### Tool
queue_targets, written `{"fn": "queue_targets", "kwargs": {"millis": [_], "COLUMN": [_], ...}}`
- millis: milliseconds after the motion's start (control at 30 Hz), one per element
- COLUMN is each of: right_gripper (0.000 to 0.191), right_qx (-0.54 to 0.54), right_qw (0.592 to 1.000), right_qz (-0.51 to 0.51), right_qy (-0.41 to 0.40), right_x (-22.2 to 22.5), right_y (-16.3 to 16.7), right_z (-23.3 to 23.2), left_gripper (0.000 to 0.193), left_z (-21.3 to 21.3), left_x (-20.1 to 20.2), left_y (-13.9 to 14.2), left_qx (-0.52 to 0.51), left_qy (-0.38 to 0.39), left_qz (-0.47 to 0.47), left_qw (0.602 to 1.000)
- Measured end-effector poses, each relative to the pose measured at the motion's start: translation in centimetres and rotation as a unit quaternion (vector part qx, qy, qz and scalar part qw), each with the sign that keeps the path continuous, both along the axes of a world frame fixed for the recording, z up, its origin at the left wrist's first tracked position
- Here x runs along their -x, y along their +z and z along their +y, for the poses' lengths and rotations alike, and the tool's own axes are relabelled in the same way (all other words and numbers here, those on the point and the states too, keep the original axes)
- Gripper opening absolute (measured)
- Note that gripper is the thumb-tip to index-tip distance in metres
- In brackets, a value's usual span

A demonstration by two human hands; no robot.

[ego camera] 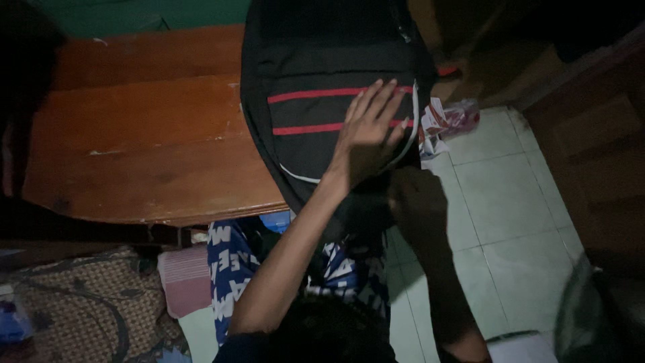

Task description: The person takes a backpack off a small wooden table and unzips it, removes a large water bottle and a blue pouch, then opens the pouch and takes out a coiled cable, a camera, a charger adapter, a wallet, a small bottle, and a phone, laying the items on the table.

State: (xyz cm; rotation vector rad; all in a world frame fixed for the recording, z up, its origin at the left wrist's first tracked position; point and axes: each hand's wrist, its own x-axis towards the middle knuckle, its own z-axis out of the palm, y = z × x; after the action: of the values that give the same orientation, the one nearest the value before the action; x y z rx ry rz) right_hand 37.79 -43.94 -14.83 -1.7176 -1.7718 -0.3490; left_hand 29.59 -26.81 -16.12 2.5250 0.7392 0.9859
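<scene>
— Black fabric with 2 red stripes: that is the backpack (322,101), correct?

— Yes. I see it lying on the right end of the wooden table (141,148), its lower edge hanging past the table's corner over the tiled floor (510,215).

— And the left hand (368,134)?

— I see it laid flat on the backpack, fingers spread apart across the 2 stripes, gripping nothing.

— The right hand (416,198)?

— It is in deep shadow just under the backpack's lower edge, close below the left hand. I cannot tell whether it is closed on anything or merely touching the fabric.

— Anything nearby?

— A crumpled red and white plastic wrapper (447,121) just beside the backpack's right side. Below the table I see blue and white patterned cloth (232,269) and a pink folded cloth (185,279).
</scene>
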Motion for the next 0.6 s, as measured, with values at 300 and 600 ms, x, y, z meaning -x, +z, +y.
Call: {"fn": "queue_targets", "kwargs": {"millis": [300,600], "right_gripper": [0.027,0.033], "right_qx": [0.028,0.003], "right_qw": [0.998,0.994], "right_qz": [0.001,0.106], "right_qy": [0.049,0.038], "right_x": [2.4,5.0], "right_y": [-0.7,-1.7], "right_z": [-0.2,0.1], "left_gripper": [0.046,0.059], "left_z": [-3.3,-9.5], "left_x": [6.7,13.9], "left_y": [2.9,2.7], "left_qx": [0.145,0.102], "left_qy": [-0.14,-0.019], "left_qz": [-0.121,-0.038], "left_qw": [0.972,0.994]}}
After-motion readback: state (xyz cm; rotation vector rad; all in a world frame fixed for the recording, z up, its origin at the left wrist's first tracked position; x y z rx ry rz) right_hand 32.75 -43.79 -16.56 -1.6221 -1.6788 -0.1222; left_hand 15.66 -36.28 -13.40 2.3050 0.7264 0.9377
